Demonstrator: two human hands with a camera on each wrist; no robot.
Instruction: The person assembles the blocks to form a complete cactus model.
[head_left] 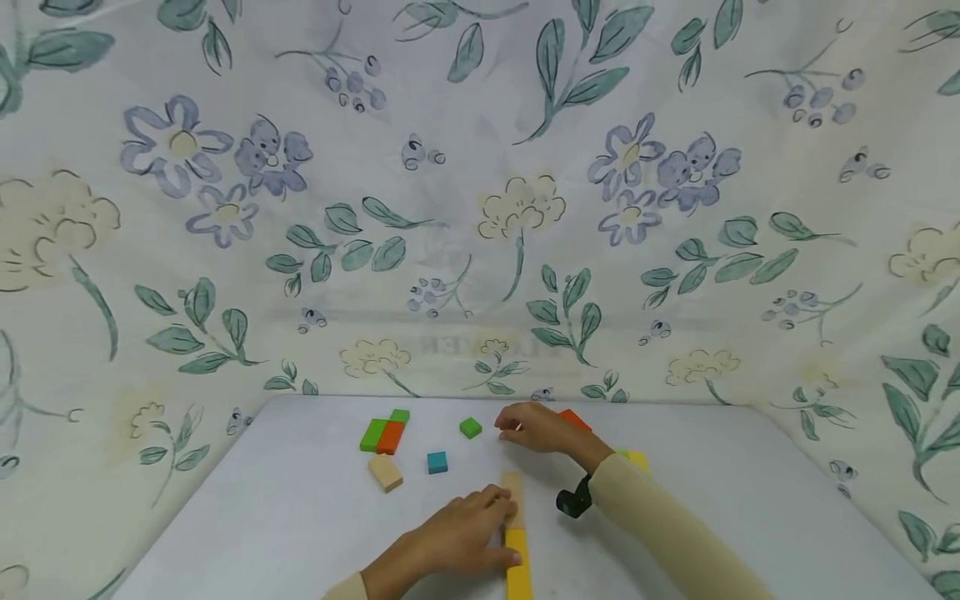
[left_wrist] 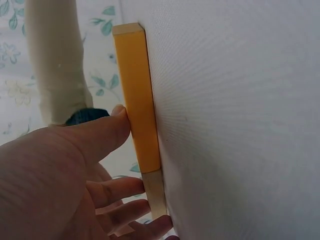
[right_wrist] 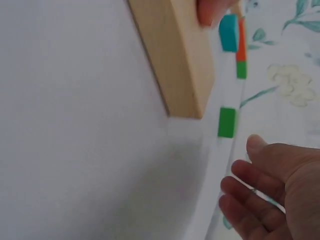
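Two long blocks lie end to end on the white table, a yellow block nearer me and a plain wooden block beyond it. My left hand rests along them, thumb at the yellow block and fingertips at the wooden one, as the left wrist view also shows. Farther out, my right hand hovers with relaxed fingers and nothing in its grasp. Just left of it sits a small green cube. In the right wrist view, the right hand is apart from the end of the wooden block.
Left on the table are green blocks, an orange-red block, a teal cube and a small wooden block. A red block and a yellow piece show behind the right arm. A floral cloth hangs behind.
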